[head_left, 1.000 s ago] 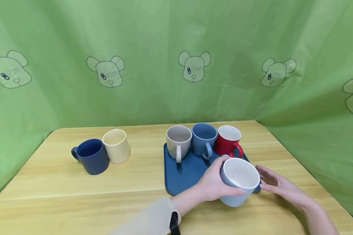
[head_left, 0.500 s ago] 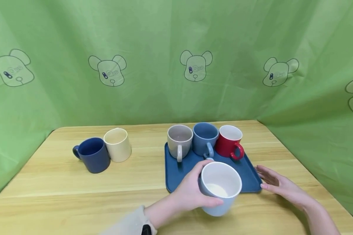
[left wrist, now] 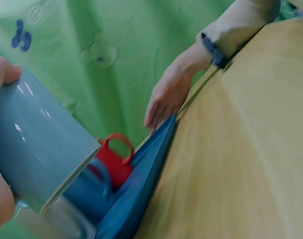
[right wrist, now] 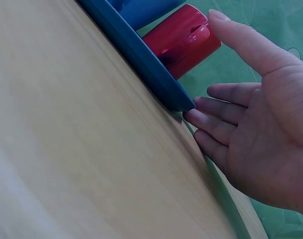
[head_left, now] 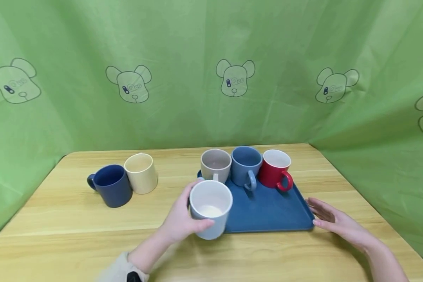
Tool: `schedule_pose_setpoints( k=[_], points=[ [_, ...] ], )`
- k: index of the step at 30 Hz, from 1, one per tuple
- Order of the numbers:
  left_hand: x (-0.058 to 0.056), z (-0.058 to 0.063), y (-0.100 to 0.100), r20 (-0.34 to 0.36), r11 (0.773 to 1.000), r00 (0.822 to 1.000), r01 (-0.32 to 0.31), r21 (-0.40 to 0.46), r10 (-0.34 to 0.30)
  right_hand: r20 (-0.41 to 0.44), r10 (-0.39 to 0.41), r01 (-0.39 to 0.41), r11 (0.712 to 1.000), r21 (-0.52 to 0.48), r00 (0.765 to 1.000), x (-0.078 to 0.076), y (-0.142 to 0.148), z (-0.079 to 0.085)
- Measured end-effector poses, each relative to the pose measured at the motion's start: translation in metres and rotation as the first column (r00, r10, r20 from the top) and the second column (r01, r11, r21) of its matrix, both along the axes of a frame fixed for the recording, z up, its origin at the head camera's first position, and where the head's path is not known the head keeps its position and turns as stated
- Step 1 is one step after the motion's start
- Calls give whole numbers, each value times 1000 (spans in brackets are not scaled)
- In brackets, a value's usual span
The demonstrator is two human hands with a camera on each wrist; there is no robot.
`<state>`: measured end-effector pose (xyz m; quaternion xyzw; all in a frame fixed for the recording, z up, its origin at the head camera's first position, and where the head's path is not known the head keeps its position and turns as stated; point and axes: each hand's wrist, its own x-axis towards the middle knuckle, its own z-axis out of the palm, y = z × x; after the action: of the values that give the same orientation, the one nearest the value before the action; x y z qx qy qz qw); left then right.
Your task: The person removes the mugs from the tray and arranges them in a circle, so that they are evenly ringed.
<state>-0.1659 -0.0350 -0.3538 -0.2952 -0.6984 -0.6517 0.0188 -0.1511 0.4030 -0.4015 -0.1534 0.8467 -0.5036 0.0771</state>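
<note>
1. Since the earlier frames, the pale blue mug point(head_left: 211, 219) has been carried leftward by the left hand point(head_left: 179, 223), from near the tray's near right corner to its near left corner.
2. The pale blue mug is gripped round its side, with the left fingers and thumb curled about it; its white inside is shown upward, and its base is seen clear of the tray in the left wrist view.
3. The right hand point(head_left: 333, 223) has been kept at the near right corner of the blue tray point(head_left: 268, 209); nothing is held, its fingers being extended and its thumb spread wide of them.
4. On the tray's far side, a grey mug point(head_left: 216, 160), a blue mug point(head_left: 244, 164) and a red mug point(head_left: 269, 174) are stood upright in a row.
5. On the left of the wooden surface point(head_left: 74, 243), a navy mug point(head_left: 114, 192) is set just beside a cream mug point(head_left: 142, 178).
6. The surface is backed by a green curtain point(head_left: 183, 117) printed with bear heads.
</note>
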Motion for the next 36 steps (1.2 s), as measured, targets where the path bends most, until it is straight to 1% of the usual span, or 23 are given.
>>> schedule_pose_setpoints(
  k=[2,6,8,12,15,18,21,24,29,33,36],
  points=[
    [-7,-3,-11,2,999,999,-49,-20,49,0,-6,6,1000,5,1000,1,0,0],
    [-23,-8,-26,18,991,993,-119,-59,120,-4,-13,13,1000,-2,1000,4,2,-2],
    [-32,-10,-32,23,984,986,-160,-84,162,-3,-11,11,1000,-7,1000,5,4,-3],
    [-49,-15,-44,37,960,967,-247,-129,253,-1,-2,2,1000,-16,1000,4,4,-5],
    [-62,-21,-51,63,951,955,-280,-134,290,-10,3,-3,1000,-18,1000,3,3,-5],
    [-73,-28,-56,101,949,948,-291,-120,303,-24,7,-8,1000,-19,1000,2,2,-6],
    [-80,-33,-60,132,948,941,-300,-104,313,-34,10,-11,1000,-18,999,1,2,-6],
    [-83,-36,-61,150,947,936,-305,-104,318,-32,12,-13,1000,-17,999,0,2,-6],
    [-86,-43,-63,162,946,934,-301,-119,318,-31,13,-13,1000,-16,999,-1,1,-6],
    [-89,-50,-66,175,956,941,-279,-88,291,-30,10,-11,1000,-14,999,-1,2,-5],
    [-90,-52,-69,195,965,945,-256,-56,262,-34,8,-8,1000,-4,999,-1,2,-5]
  ],
)
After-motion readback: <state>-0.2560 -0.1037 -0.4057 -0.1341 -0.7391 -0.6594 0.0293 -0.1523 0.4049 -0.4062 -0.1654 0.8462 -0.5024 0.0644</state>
